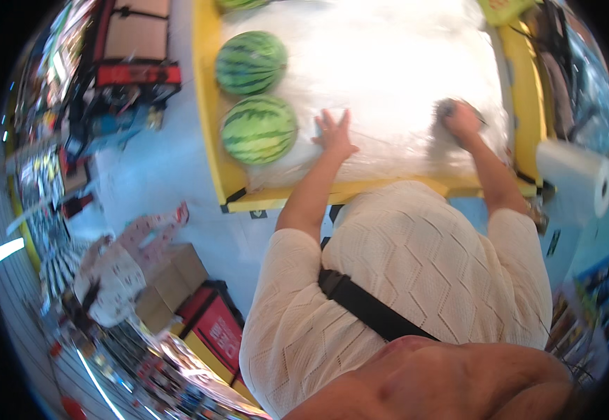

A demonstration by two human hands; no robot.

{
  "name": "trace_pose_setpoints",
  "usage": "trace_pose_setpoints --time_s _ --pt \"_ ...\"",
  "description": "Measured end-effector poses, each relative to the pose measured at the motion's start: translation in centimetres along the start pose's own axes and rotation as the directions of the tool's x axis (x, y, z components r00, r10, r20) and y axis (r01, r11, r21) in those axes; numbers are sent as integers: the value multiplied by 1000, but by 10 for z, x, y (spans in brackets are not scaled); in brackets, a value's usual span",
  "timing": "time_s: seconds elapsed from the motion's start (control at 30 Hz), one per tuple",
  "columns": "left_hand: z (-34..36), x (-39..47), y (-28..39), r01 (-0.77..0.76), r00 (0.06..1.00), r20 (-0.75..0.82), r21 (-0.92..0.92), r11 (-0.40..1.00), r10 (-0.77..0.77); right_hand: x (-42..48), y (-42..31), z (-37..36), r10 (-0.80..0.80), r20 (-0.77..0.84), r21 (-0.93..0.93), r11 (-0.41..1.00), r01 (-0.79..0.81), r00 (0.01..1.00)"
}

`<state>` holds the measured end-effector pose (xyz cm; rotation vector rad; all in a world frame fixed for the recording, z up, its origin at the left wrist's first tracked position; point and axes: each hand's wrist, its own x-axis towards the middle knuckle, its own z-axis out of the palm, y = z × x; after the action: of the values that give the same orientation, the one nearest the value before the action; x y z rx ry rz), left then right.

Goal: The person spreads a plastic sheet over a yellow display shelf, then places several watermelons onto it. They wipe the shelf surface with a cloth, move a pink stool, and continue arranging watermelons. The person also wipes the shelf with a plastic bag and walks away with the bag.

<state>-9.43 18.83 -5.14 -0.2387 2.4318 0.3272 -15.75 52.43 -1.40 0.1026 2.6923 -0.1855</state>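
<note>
My left hand (pixel 334 135) rests with spread fingers on the white, plastic-covered surface (pixel 378 68) of a yellow-edged display bin, just right of a striped watermelon (pixel 259 129). My right hand (pixel 462 122), farther right on the same surface, is closed on a dark, crumpled thing (pixel 445 109), perhaps a cloth; glare and blur hide its exact kind. A second watermelon (pixel 251 62) lies behind the first, along the bin's left side, and part of another shows at the top edge.
The yellow rim (pixel 207 105) bounds the bin. A roll of clear plastic bags (pixel 575 176) stands beyond its right corner. A person (pixel 110 283) is at lower left, near a cardboard box (pixel 170 289) and a red box (pixel 215 325). A red-and-black case (pixel 136 73) is at upper left.
</note>
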Motion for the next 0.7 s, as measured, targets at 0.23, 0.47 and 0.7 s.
trace_pose_setpoints --time_s 0.23,0.47,0.7 --pt "-18 -9 3 -20 1000 17 48 999 20 4 0 -40 12 72 -162 987 0 997" --pt "23 -32 -91 -156 975 -185 -180 971 122 -38 -155 -6 -541 -22 88 837 541 841" --pt "10 -47 -122 23 988 156 10 1000 -24 -76 -254 100 -856 64 84 517 852 513"
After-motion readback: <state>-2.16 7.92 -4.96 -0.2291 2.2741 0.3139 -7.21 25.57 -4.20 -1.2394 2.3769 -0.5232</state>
